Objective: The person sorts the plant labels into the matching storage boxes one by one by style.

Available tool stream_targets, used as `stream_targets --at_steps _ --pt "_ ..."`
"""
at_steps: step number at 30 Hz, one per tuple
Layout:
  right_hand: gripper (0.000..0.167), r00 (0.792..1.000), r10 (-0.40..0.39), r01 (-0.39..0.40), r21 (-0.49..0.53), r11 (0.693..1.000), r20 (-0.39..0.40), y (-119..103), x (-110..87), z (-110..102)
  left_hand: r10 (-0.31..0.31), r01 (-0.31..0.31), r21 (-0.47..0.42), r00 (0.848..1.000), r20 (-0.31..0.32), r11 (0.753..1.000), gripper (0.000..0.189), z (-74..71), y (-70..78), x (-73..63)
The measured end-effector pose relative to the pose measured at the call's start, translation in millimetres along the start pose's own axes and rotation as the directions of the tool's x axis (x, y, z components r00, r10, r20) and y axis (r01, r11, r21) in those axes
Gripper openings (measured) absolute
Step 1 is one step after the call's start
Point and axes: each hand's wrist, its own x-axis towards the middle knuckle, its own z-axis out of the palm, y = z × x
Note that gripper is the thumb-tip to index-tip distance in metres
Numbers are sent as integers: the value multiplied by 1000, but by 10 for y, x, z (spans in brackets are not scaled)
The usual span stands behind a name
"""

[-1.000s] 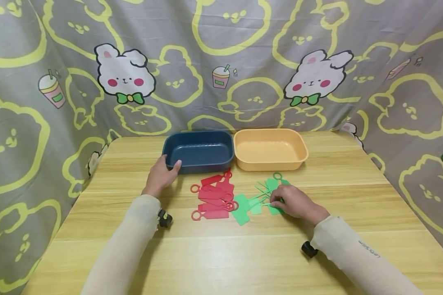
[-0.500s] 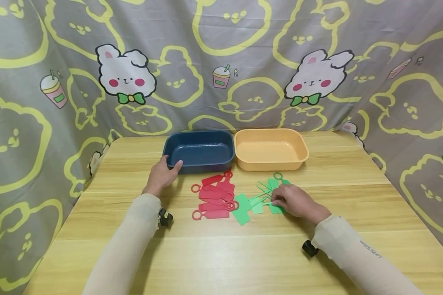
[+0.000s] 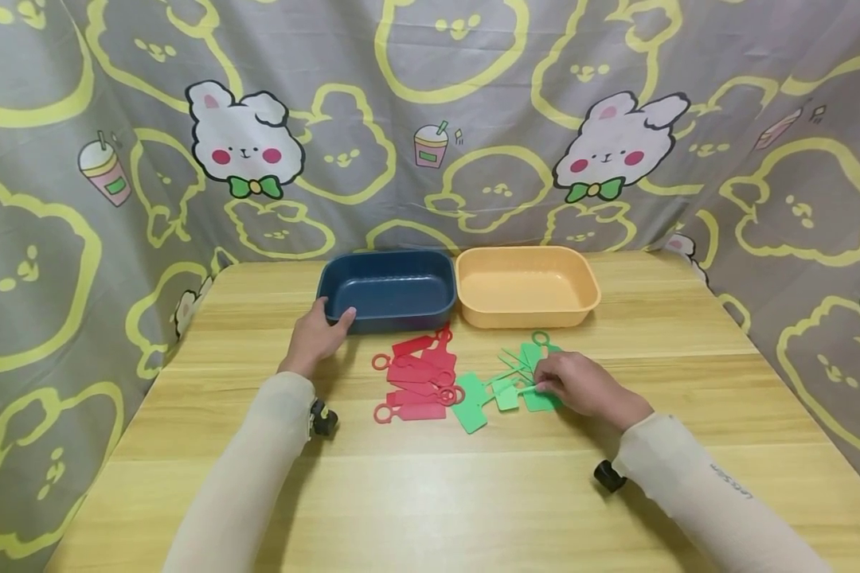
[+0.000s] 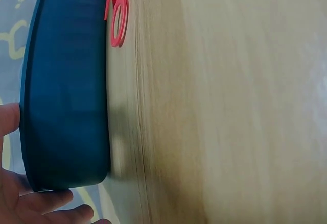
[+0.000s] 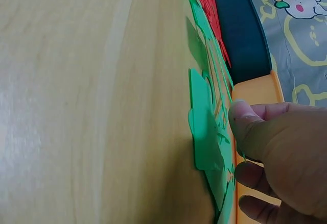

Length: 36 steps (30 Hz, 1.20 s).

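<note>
My left hand [image 3: 317, 338] holds the near left corner of a dark blue bin [image 3: 394, 322], thumb and fingers around its rim; the left wrist view shows the thumb at the rim and the fingers by the end wall. Over a loose pile of flat green tags [image 3: 471, 402], my right hand [image 3: 580, 382] pinches the thin stem of a green tag [image 3: 506, 395] between thumb and forefinger. Part of the pile is hidden behind that hand. Just left of the green pile lie several red tags [image 3: 423, 412] with ring ends.
A yellow-orange bin [image 3: 526, 318] stands against the right end of the blue bin, at the back of the wooden table [image 3: 430, 501]. Patterned curtains [image 3: 373, 72] hang behind and at both sides. One green tag with a ring [image 3: 541, 339] lies near the yellow bin's front.
My right hand has shifted a little right, and the pinched green tag has come slightly away from the tags beside it. My left hand stays at the blue bin's corner.
</note>
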Motion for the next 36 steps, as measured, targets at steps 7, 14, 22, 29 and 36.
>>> stream_targets --at_steps 7,14,22,29,36 --pt "17 999 34 -34 7 999 -2 28 -30 -62 1 -1 2 1000 -1 1000 88 -8 1 -7" --pt "17 999 30 -30 8 1000 -35 68 -53 -129 -3 3 6 1000 0 1000 89 0 -21 -1" --pt "16 997 54 -53 21 998 -55 104 -69 -183 -2 2 1 1000 2 1000 91 4 -24 -1" --pt "15 992 98 -96 30 995 -80 108 -58 -248 -8 8 -11 1000 6 1000 89 1 -3 -10" --pt "16 992 85 -83 25 996 -88 111 -25 -283 -10 10 2 1000 7 1000 90 -2 -17 1"
